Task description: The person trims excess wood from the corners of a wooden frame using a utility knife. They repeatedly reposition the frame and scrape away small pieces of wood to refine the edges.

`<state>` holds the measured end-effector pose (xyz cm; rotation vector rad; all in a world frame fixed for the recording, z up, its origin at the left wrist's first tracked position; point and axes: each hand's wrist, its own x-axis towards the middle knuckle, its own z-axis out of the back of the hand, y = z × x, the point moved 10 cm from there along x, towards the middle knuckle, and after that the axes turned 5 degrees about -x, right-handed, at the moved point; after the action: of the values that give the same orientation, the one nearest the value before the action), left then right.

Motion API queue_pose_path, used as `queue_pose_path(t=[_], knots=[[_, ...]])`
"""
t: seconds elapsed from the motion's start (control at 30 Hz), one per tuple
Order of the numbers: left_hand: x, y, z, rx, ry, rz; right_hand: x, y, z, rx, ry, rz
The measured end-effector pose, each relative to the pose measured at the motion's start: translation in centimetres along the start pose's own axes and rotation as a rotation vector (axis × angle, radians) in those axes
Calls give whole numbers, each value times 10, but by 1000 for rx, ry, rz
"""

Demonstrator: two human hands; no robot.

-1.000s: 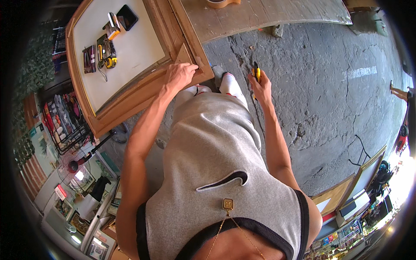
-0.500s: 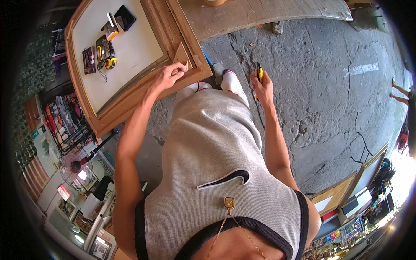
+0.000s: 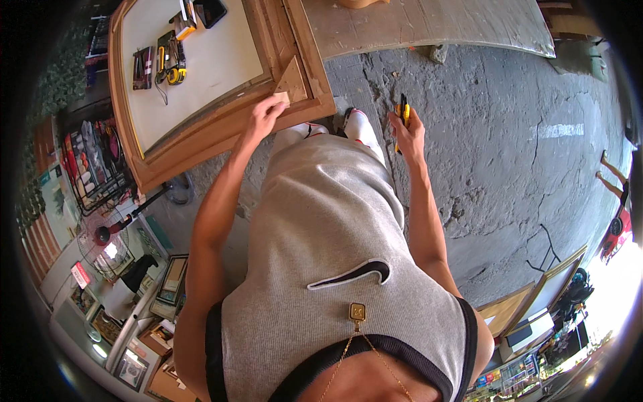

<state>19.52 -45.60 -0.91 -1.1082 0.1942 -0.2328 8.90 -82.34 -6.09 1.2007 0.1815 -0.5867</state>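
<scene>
My left hand (image 3: 266, 115) is closed on a small pale wooden piece (image 3: 282, 98) at the near right corner of a large wooden frame (image 3: 315, 105). A triangular wooden piece (image 3: 290, 75) lies on that corner beside it. My right hand (image 3: 410, 134) grips a yellow-and-black tool (image 3: 404, 108), apparently a utility knife, upright over the concrete floor, to the right of the frame. On the frame's white panel (image 3: 209, 84) lie a dark phone (image 3: 211, 12), a yellow tape measure (image 3: 176, 75), a maroon packet (image 3: 142, 67) and another yellow-and-black item (image 3: 185, 25).
A worn board surface (image 3: 429, 27) spans the top. Cracked concrete (image 3: 482, 187) runs rightward, with leaning frames (image 3: 536, 298) at lower right and another person's legs (image 3: 608, 175) at far right. A fan (image 3: 102, 234), tool rack (image 3: 90, 167) and framed pictures (image 3: 167, 288) are at left.
My left fingers have drawn back slightly from the frame's edge, with the small pale piece now showing in them. My right hand holds its tool in nearly the same place.
</scene>
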Motion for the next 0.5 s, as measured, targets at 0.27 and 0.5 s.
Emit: queue_pose_path(t=[0.27, 0.5], knots=[[-62, 46, 66, -180, -196, 440, -3, 20, -13, -48, 110, 30], [-63, 29, 85, -221, -151, 404, -16, 58, -33, -34, 129, 129]])
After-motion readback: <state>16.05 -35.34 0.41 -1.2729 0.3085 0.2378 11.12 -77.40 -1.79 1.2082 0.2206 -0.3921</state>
